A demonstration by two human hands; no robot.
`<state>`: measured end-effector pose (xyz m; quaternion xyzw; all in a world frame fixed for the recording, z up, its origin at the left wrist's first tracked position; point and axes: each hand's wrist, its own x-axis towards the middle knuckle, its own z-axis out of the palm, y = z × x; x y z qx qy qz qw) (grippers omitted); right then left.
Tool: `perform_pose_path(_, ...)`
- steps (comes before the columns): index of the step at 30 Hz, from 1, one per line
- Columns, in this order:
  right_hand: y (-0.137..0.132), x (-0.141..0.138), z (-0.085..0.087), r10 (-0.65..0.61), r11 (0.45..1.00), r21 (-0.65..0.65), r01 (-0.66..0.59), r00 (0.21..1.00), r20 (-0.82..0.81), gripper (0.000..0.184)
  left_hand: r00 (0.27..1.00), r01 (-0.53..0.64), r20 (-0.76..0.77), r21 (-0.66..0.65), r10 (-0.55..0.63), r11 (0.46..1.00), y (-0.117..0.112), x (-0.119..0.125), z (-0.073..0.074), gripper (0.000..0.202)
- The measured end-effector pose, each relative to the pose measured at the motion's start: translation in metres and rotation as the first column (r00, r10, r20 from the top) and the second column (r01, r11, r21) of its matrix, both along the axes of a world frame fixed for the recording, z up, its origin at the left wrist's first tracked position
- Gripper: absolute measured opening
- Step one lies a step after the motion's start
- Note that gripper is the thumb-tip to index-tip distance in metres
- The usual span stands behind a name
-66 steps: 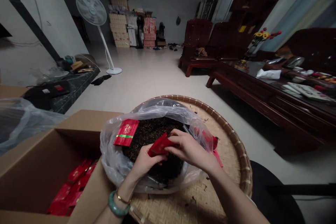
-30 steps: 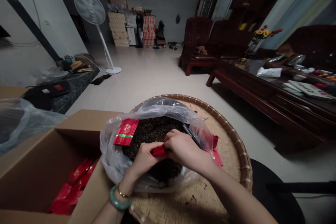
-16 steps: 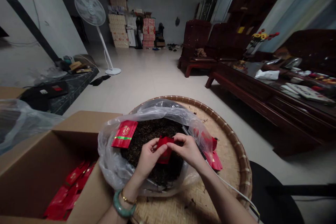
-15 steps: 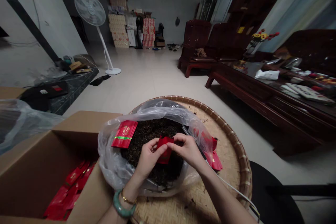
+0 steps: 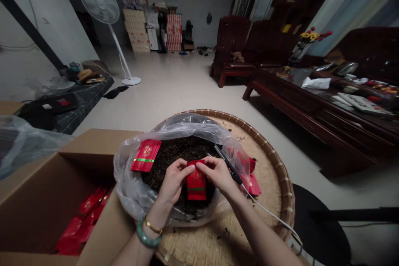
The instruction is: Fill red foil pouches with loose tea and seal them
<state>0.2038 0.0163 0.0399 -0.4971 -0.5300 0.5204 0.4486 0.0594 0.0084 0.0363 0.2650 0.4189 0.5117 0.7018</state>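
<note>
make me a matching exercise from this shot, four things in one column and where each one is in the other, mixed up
Things:
1. red packet with green band
2. loose dark tea leaves
3. pile of red packets
4. jade bangle

Places:
A. in the cardboard box
B. on the wrist of the left hand
C. pinched at its top by the left hand and the right hand
D. inside the clear plastic bag

Pairs: 1-C, 2-D, 3-A, 4-B

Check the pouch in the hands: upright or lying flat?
Upright. The pouch hangs top edge up, pinched by left hand and right hand over the tea.
</note>
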Motion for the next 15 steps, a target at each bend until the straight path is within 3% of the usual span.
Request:
perform_pose_path(6, 0.001, 0.0, -0.005, -0.056, 0.994, -0.097, 0.05, 0.996, -0.064, 0.033, 0.994, -0.099, 0.042, -0.021, 0.1, 0.995, 0.002, -0.002, -0.005, 0.044)
perform_pose_path(10, 0.001, -0.001, -0.007, -0.058, 0.989, -0.142, 0.041, 0.991, -0.122, 0.036, 0.994, -0.093, 0.053, 0.001, 0.093, 0.996, 0.003, -0.005, -0.007, 0.05)
perform_pose_path(12, 0.001, 0.0, -0.007, -0.056, 0.987, -0.157, 0.032, 0.987, -0.151, 0.036, 0.998, -0.056, 0.043, 0.008, 0.055, 0.998, 0.004, -0.007, -0.006, 0.053)
perform_pose_path(15, 0.001, 0.0, -0.007, -0.041, 0.986, -0.166, 0.011, 0.984, -0.176, 0.034, 0.996, 0.091, 0.0, 0.004, -0.091, 0.996, 0.003, -0.01, -0.004, 0.045)
